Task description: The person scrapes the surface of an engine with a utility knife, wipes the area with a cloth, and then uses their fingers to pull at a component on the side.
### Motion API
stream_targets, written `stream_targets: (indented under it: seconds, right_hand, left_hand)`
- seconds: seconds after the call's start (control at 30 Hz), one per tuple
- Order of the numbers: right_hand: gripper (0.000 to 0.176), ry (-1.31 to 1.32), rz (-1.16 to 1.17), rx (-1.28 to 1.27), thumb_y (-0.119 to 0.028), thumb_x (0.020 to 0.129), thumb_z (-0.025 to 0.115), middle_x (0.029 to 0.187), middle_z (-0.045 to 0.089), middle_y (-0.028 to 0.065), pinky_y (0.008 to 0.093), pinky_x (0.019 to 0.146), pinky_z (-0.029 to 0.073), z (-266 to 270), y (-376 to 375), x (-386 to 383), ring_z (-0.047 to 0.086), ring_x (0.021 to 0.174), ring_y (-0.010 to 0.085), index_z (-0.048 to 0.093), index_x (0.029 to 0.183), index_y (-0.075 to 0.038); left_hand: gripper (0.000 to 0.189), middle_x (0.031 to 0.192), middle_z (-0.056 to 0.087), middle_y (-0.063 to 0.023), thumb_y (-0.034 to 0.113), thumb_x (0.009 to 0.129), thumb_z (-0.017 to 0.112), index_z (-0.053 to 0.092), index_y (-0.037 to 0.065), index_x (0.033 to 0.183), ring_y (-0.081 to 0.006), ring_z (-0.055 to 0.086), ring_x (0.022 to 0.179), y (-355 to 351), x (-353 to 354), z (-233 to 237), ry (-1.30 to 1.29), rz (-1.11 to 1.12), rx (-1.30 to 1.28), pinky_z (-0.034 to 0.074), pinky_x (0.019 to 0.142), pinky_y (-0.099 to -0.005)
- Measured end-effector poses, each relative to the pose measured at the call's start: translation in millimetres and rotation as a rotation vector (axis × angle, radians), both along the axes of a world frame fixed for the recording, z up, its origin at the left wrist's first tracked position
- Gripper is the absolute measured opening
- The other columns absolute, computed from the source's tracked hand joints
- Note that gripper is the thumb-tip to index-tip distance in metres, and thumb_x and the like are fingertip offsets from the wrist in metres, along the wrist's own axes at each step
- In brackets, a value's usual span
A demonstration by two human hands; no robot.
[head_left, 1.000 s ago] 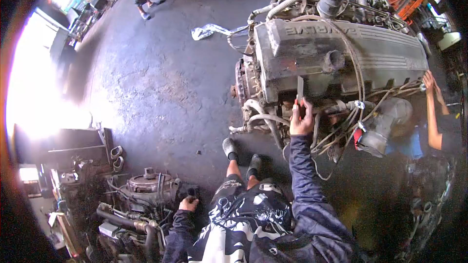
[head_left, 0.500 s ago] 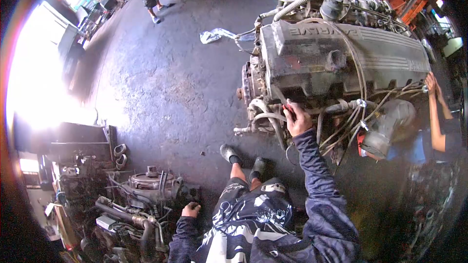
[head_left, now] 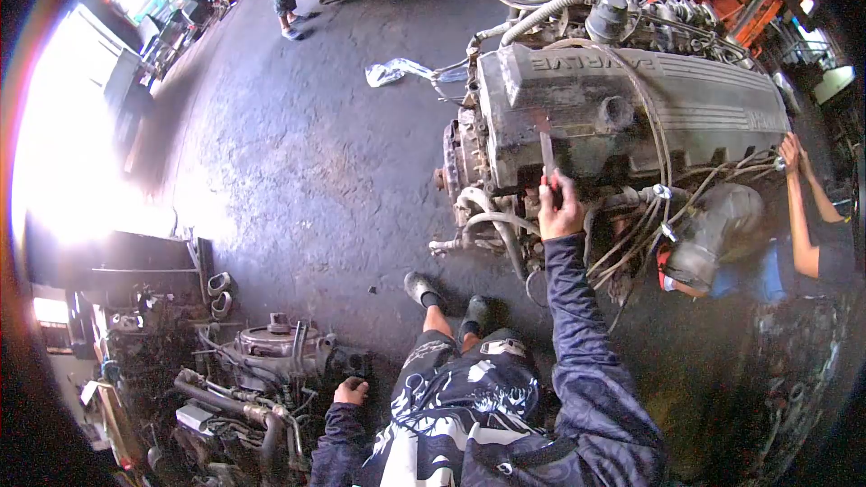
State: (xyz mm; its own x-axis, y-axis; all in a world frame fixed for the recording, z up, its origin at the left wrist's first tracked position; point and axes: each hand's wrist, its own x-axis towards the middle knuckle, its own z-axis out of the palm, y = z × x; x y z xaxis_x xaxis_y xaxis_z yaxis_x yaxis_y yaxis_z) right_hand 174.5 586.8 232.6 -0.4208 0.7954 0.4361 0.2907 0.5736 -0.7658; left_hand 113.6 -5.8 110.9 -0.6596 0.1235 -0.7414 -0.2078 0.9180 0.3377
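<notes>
My right hand (head_left: 563, 209) is closed around the red handle of a flat-bladed scraper (head_left: 547, 151). Its pale blade points away from me, with the tip over the grey valve cover (head_left: 577, 113) of a large engine. Raised lettering and a round filler cap (head_left: 617, 112) show on that cover, and dark grime coats its near side. Low by my left thigh, my left hand (head_left: 351, 390) hangs with curled fingers and nothing visible in it, beside a second engine (head_left: 280, 338).
Cables (head_left: 622, 248) and hoses (head_left: 492, 216) run along the large engine's near side. At its far right end, another person's hands (head_left: 794, 155) touch the cover's edge. Someone else's legs (head_left: 281, 9) stand at the back. Clear plastic (head_left: 397, 70) lies on the floor (head_left: 298, 144).
My right hand has turned and shifted slightly right, swinging the scraper's blade from pointing up-left to nearly straight away from me over the cover. My left hand stays low at my side.
</notes>
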Motion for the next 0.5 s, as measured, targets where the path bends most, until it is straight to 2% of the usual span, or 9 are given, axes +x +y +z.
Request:
stream_targets:
  seconds: [0.03, 0.1, 0.2, 0.23, 0.3, 0.33, 0.37, 0.5]
  right_hand:
    - [0.029, -0.024, 0.031, -0.004, -0.013, 0.081, 0.063, 0.088, 0.065, 0.0122, 0.034, 0.072, 0.05, -2.1, -2.4, -1.3, 0.064, 0.081, 0.0252, 0.057, 0.108, -0.005]
    - [0.028, 0.023, 0.089, 0.015, -0.012, 0.082, 0.061, 0.089, 0.065, 0.0128, 0.0341, 0.071, 0.049, -6.2, -9.2, -3.0, 0.064, 0.08, 0.0253, 0.057, 0.109, -0.006]
    - [0.025, 0.069, -0.109, -0.018, -0.012, 0.082, 0.06, 0.086, 0.065, 0.0112, 0.0331, 0.069, 0.049, 6.3, -4.5, -2.4, 0.064, 0.076, 0.0223, 0.057, 0.107, -0.006]
    - [0.025, 0.014, 0.054, 0.031, -0.012, 0.082, 0.061, 0.085, 0.066, 0.0098, 0.0334, 0.067, 0.05, 5.3, -6.7, -3.9, 0.064, 0.074, 0.0223, 0.058, 0.106, -0.006]
    - [0.024, 0.007, 0.087, 0.081, -0.014, 0.082, 0.061, 0.084, 0.066, 0.0087, 0.0339, 0.067, 0.05, 2.5, -13.3, -3.8, 0.064, 0.073, 0.0234, 0.059, 0.105, -0.008]
    - [0.024, 0.008, 0.066, -0.066, -0.015, 0.082, 0.06, 0.083, 0.065, 0.0088, 0.0345, 0.067, 0.05, 7.8, -10.0, -1.7, 0.065, 0.075, 0.0248, 0.059, 0.105, -0.009]
    - [0.024, -0.017, -0.098, -0.129, -0.016, 0.082, 0.06, 0.083, 0.065, 0.0085, 0.0347, 0.069, 0.049, -3.7, -2.1, -3.1, 0.065, 0.076, 0.0253, 0.058, 0.105, -0.008]
    - [0.027, -0.028, 0.108, 0.006, -0.017, 0.082, 0.061, 0.088, 0.065, 0.0109, 0.0352, 0.071, 0.049, 5.6, -12.0, -8.0, 0.064, 0.08, 0.0263, 0.057, 0.106, -0.006]
  left_hand:
    - [0.028, 0.075, 0.067, -0.0092, 0.028, 0.076, 0.067, 0.066, 0.006, 0.093, -0.0172, 0.066, 0.068, 2.1, 0.8, -0.7, -0.013, 0.048, 0.032, 0.05, 0.066, -0.0301]
    - [0.028, 0.074, 0.067, -0.0089, 0.028, 0.076, 0.066, 0.065, 0.006, 0.094, -0.0172, 0.066, 0.068, 4.0, -0.3, 0.6, -0.004, -0.001, -0.016, 0.05, 0.066, -0.0301]
    - [0.028, 0.073, 0.067, -0.0087, 0.028, 0.076, 0.066, 0.065, 0.006, 0.094, -0.0172, 0.065, 0.067, 9.2, -0.5, 6.6, 0.012, -0.018, -0.029, 0.05, 0.065, -0.0304]
    - [0.028, 0.073, 0.067, -0.0087, 0.028, 0.077, 0.066, 0.065, 0.006, 0.094, -0.0172, 0.065, 0.067, 12.8, -0.3, 10.2, 0.016, 0.004, 0.004, 0.05, 0.065, -0.0306]
    - [0.028, 0.073, 0.067, -0.0091, 0.028, 0.077, 0.066, 0.065, 0.006, 0.094, -0.0172, 0.065, 0.067, 18.7, 0.8, 19.5, 0.036, -0.025, -0.007, 0.05, 0.065, -0.0306]
    - [0.028, 0.074, 0.067, -0.0095, 0.027, 0.077, 0.065, 0.065, 0.006, 0.094, -0.0171, 0.065, 0.067, 23.9, 0.3, 24.5, 0.058, -0.048, -0.014, 0.05, 0.065, -0.0307]
    - [0.028, 0.074, 0.067, -0.0095, 0.027, 0.077, 0.065, 0.065, 0.006, 0.094, -0.0171, 0.065, 0.067, 29.2, -1.7, 29.4, 0.058, -0.045, -0.012, 0.05, 0.065, -0.0307]
    - [0.028, 0.076, 0.067, -0.0107, 0.027, 0.077, 0.065, 0.065, 0.005, 0.094, -0.0178, 0.066, 0.069, 24.6, 1.2, 24.0, 0.017, 0.007, -0.01, 0.05, 0.066, -0.0308]
